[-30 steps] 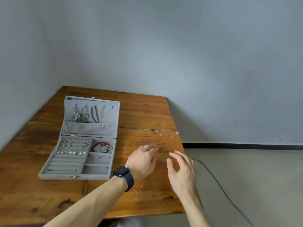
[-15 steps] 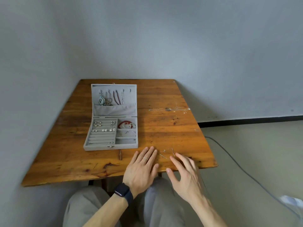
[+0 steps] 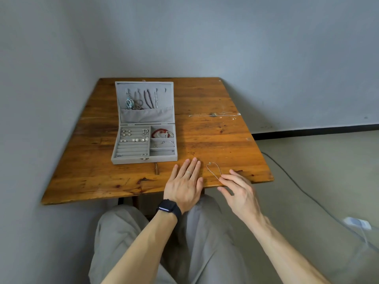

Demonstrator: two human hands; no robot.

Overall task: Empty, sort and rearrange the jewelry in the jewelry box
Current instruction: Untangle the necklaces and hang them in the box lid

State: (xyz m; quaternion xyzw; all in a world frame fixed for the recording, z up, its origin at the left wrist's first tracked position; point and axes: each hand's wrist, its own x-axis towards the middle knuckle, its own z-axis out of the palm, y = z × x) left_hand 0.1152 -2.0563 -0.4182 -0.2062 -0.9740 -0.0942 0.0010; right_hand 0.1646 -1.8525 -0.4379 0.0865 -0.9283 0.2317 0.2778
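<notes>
A grey jewelry box (image 3: pixel 143 158) stands open on the wooden table (image 3: pixel 215 140). Necklaces and earrings hang in its lid (image 3: pixel 143 97). Earrings sit in the ring rolls and a red bead bracelet (image 3: pixel 159 132) lies in the top right compartment. A thin silver necklace (image 3: pixel 214 170) lies looped near the table's front edge. My right hand (image 3: pixel 238 191) touches the necklace's near end with its fingertips, fingers apart. To the left of the necklace my left hand (image 3: pixel 185 186), with a ring and a black watch, lies flat on the table edge.
A second thin chain (image 3: pixel 215 114) lies stretched out at the table's far right. Grey walls close in at the back and left. A cable (image 3: pixel 287 177) runs over the floor to the right. My knees sit under the table's front edge.
The view has pulled back and tilted down. Both hands have drawn back from the table's middle to its front edge, and my right hand has come onto the looped necklace.
</notes>
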